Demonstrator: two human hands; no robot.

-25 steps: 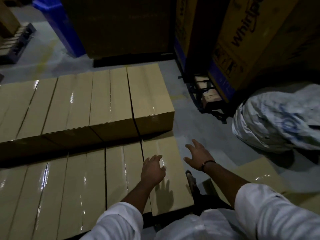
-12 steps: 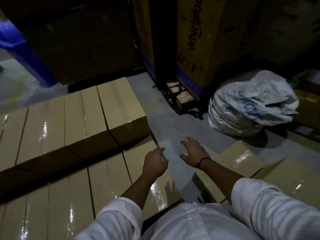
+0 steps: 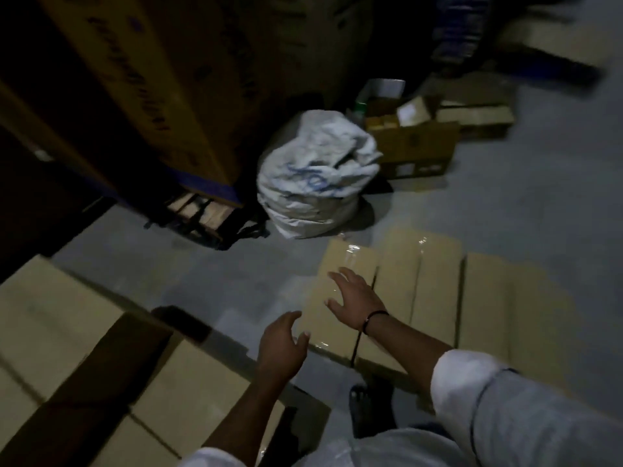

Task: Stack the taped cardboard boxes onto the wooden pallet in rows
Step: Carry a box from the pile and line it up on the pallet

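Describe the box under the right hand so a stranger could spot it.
Find the white sack. A row of taped boxes lies just in front of it. The box is the leftmost one, closest to the sack, with the right hand over it.

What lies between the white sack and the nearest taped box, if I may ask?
In the head view, only bare grey floor separates white sack and taped box.

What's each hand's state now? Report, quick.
Left hand: open, holds nothing, beside the taped cardboard box.
Right hand: open, empty, over that box's top.
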